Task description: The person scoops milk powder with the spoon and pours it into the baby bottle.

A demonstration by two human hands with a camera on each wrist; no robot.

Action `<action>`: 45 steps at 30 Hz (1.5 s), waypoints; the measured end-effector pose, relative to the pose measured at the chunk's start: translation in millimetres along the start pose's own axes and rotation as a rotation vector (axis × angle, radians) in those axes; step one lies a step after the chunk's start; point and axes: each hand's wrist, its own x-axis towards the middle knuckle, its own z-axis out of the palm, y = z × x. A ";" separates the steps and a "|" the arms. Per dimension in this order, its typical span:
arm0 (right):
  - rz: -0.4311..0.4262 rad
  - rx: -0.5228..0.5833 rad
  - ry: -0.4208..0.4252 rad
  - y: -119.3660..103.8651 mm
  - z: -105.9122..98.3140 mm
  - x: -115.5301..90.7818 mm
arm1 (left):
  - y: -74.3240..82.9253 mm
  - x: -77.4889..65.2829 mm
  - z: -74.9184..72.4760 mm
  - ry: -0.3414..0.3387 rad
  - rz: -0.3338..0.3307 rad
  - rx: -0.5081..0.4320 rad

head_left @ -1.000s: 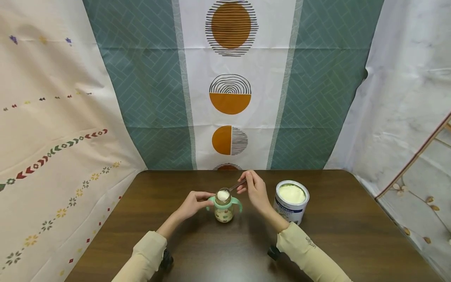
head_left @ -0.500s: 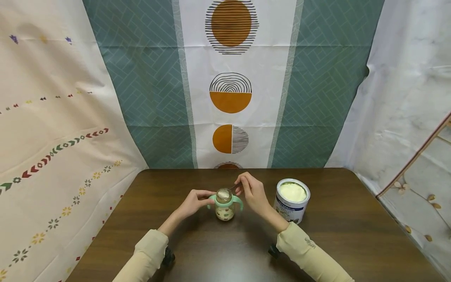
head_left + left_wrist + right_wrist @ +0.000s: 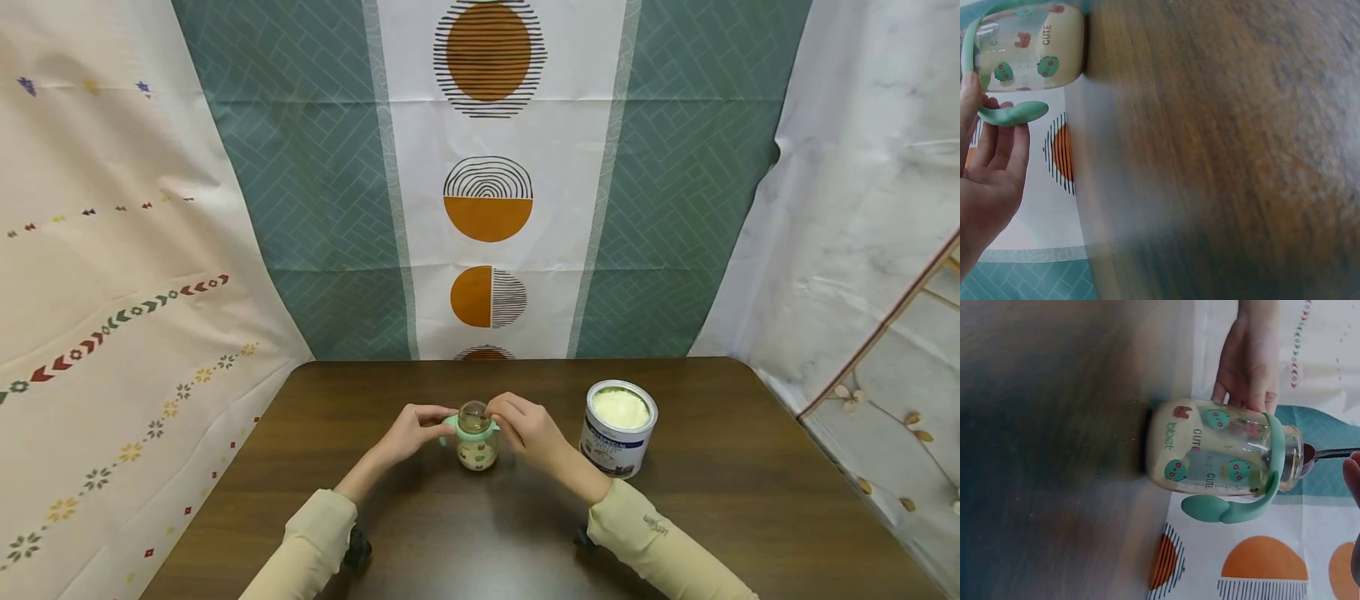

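Note:
A clear baby bottle (image 3: 477, 454) with a green two-handled collar stands upright on the table, cream-coloured powder inside. My left hand (image 3: 411, 432) holds its left handle (image 3: 1019, 113) between thumb and fingers. On the other side, my right hand (image 3: 531, 432) pinches a spoon by its dark handle (image 3: 1335, 453). The bowl of the spoon (image 3: 1308, 454) dips into the bottle's open mouth in the right wrist view. Only the fingers of that hand (image 3: 1354, 481) show there, at the right edge.
An open tin (image 3: 617, 442) of pale powder stands on the brown table (image 3: 720, 500), to the right of my right hand. Patterned cloths hang behind the table (image 3: 487, 217) and along both sides.
My right hand has come down and left, closer to the bottle. The white powder heaped on the spoon at the bottle's mouth is gone from view. My left hand keeps its hold.

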 end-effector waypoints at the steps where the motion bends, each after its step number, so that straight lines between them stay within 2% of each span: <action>1: -0.029 -0.016 -0.012 -1.0 0.1 -0.3 | -0.1 -0.1 0.0 -0.001 -0.004 -0.006; 4: -0.076 -0.044 -0.033 -3.6 1.1 -2.1 | -1.6 -0.2 0.1 -0.007 -0.011 -0.009; 7: -0.074 -0.017 -0.041 -5.2 3.1 -4.7 | -3.4 -0.7 0.5 -0.011 -0.019 -0.004; 11: -0.020 0.073 -0.038 -6.8 6.1 -7.5 | -4.5 -1.3 0.3 -0.014 -0.029 0.007; 15: 0.077 0.200 -0.050 -10.7 5.9 -8.5 | -3.2 -2.7 -0.1 -0.011 -0.018 0.014; 18: 0.116 0.266 -0.050 -12.8 6.3 -8.9 | -3.3 -3.8 -0.3 -0.006 0.001 0.006; 25: 0.127 0.336 0.032 -11.1 7.0 -6.9 | -4.4 -3.9 -1.3 0.000 0.011 0.009; 30: 0.188 0.381 0.106 -9.4 5.3 -4.2 | -2.7 -3.5 -2.0 -0.003 -0.005 -0.003; 34: 0.273 0.448 0.180 -9.4 4.3 -2.4 | -3.5 -2.7 -1.6 -0.001 -0.012 0.003; 39: 0.466 0.544 0.291 -13.2 -1.4 4.3 | -1.3 -2.4 -0.6 -0.005 -0.015 0.021; 45: 0.751 0.635 0.415 -10.7 -7.7 9.8 | 23.3 -7.9 -1.5 -0.020 -0.009 0.017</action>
